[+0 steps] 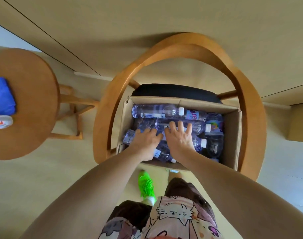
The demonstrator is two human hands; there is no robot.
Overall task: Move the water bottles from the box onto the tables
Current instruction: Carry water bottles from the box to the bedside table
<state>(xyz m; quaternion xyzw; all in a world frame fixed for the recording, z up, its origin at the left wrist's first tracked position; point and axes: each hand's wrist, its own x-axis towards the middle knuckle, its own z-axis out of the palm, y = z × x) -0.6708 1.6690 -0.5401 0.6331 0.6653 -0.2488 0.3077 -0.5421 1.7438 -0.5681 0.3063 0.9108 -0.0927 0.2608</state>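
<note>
Wooden and round, the tabletop at your far left carries a blue cloth bundle and a small printed packet; bare wood beside them looks like room to set bottles. Next comes the chair, its curved arm rail looping around the cardboard box on the dark seat. The water bottles lie on their sides inside, stacked and crossing. Your left hand and right hand rest flat on the top layer, fingers spread, neither grip closed on anything yet. Expect full bottles to be fairly heavy, smooth and slightly squashy; take each around the ribbed middle. Lift straight up, since the box walls and the arm rail crowd the way out.
</note>
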